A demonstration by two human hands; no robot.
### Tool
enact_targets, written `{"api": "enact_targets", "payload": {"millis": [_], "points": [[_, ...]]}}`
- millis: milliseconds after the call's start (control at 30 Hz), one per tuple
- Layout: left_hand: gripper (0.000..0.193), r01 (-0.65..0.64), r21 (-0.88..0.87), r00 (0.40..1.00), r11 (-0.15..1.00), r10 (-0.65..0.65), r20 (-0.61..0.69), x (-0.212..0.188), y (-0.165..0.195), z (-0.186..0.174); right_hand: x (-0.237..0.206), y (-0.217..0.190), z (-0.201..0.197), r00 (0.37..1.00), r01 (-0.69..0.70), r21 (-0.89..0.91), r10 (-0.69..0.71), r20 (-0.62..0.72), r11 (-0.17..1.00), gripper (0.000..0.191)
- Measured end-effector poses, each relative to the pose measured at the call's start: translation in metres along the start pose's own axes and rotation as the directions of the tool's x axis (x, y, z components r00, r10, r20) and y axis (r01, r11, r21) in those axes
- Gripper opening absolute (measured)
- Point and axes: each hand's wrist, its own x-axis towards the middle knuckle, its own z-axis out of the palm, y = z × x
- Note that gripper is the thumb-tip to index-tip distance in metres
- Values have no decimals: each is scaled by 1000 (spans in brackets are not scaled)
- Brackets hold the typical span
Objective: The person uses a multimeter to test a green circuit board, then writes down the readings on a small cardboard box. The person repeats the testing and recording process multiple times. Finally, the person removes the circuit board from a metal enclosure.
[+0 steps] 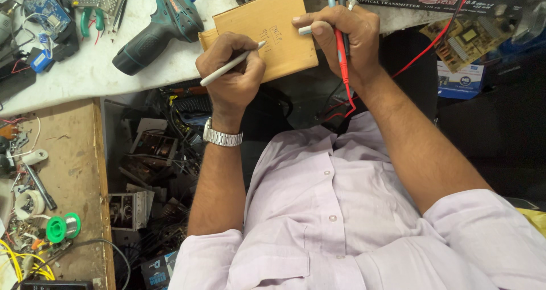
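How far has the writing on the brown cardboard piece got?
Done: a few handwritten lines already sit on the brown cardboard piece. In hand: the left hand presses a white pen to it, while the right hand, holding red and black probe leads, steadies it. Left: blank cardboard below.

cardboard piece (267, 31): tan | pen (230, 67): white | drill (162, 25): teal-black | probe lead (343, 56): red | shirt (341, 221): pale lilac

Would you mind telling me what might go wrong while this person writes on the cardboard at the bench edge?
1. The cardboard piece overhangs the white bench; pen pressure from the left hand might tip it into the parts below.
2. The right hand pins the card while holding a red probe; its lead could snag or smear the writing.
3. The cordless drill lies close by and could be knocked.
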Motion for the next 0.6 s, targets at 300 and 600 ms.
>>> {"api": "enact_targets", "payload": {"millis": [300, 600], "points": [[9, 16, -13, 1000, 1000, -16, -6, -1, -1, 0, -1, 1, 0, 1000, -10, -17, 10, 0, 1000, 30], [10, -12, -16, 1000, 1000, 12, 0, -4, -6, 0, -4, 6, 1, 1000, -4, -45, 4, 6, 999, 32]]}}
